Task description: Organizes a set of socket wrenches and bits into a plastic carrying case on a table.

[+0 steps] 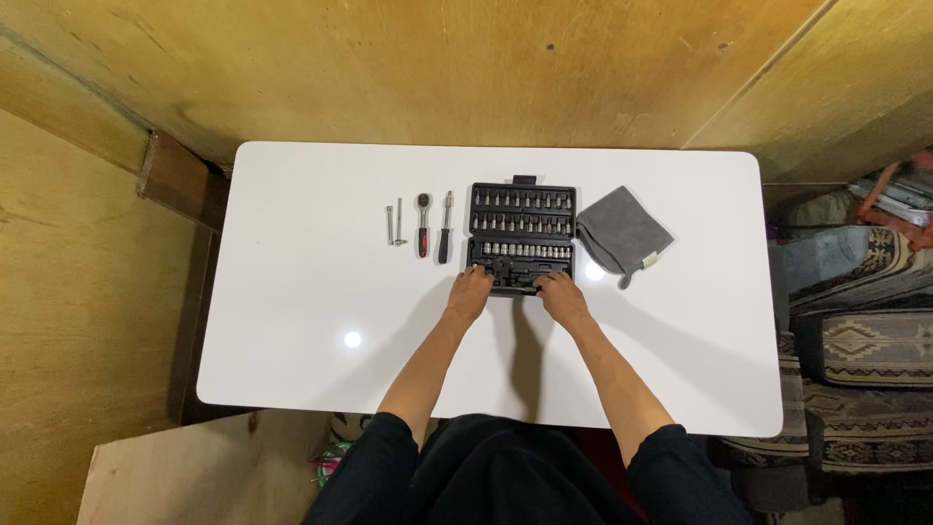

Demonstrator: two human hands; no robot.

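The left hand [470, 290] lies with fingers curled over the near left edge of the tool case [522, 236], fingertips on its lowest tray; whether they pinch a piece cannot be told. The right hand [562, 295] sits likewise at the near right edge, fingers bent onto the same tray.

The case is open and flat on the white table [292, 321], around the middle of its far half. It looks like hard black plastic, stiff, with rows of small metal bits and sockets. Filled like that it is likely weighty for its size, and the loose pieces could spill if tipped, so it is best held level by both side edges.

Left of the case lie a screwdriver handle [444, 227], a ratchet [424, 224] and an extension bar [397, 222], side by side and apart. Just right of the case, touching its edge, is a folded grey cloth [623, 229], soft and limp.
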